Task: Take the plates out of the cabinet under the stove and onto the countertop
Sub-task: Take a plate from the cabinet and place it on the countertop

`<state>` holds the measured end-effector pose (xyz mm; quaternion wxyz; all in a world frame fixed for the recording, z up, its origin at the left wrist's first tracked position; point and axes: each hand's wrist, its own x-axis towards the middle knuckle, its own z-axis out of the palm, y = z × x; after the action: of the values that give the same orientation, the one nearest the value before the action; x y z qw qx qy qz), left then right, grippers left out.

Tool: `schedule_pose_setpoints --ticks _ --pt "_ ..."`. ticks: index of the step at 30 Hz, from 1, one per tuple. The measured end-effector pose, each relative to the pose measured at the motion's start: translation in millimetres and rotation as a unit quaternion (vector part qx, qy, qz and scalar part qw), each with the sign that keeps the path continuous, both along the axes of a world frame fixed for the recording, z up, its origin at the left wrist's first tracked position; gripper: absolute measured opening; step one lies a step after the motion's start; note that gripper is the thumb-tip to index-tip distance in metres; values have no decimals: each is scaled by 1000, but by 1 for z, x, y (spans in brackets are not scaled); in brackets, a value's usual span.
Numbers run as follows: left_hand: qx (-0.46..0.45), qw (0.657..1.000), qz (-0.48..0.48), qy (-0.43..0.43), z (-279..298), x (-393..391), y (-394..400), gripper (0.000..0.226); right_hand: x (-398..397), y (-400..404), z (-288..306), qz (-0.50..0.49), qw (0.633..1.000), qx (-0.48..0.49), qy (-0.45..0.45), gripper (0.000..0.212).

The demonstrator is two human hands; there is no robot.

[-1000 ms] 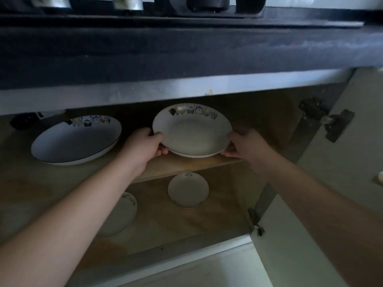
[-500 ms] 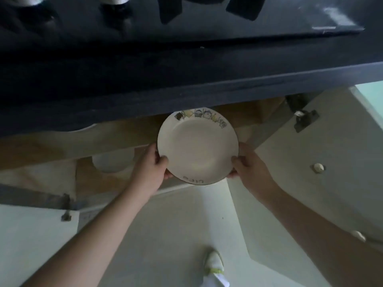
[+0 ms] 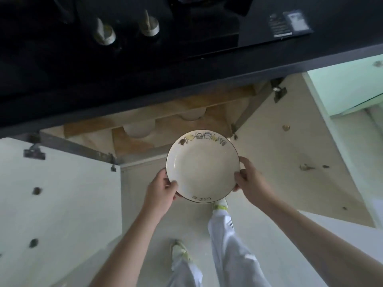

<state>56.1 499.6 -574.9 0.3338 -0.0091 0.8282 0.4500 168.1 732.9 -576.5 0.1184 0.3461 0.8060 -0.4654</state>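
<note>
Plate [image 3: 203, 166] sits between both hands, out in front of the open cabinet [image 3: 165, 121]. Left hand [image 3: 160, 190] grips its left edge, thumb on top. Right hand [image 3: 249, 183] grips its right edge the same way.

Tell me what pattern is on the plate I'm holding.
The plate is cream with a dark rim, small cartoon figures along its far edge and lettering near you; head view.

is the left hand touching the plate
Touching: the head view shows the left hand gripping the plate rim, thumb over its edge.
</note>
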Motion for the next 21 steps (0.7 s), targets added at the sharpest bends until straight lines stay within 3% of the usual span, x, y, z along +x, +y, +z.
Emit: schedule_pose_setpoints --ticks 12,21 --pt "3 997 -59 44 178 59 -98 29 83 -101 169 -35 999 -34 25 34" --pt "34 990 -117 75 265 101 -135 30 138 -134 266 -53 995 -28 82 26"
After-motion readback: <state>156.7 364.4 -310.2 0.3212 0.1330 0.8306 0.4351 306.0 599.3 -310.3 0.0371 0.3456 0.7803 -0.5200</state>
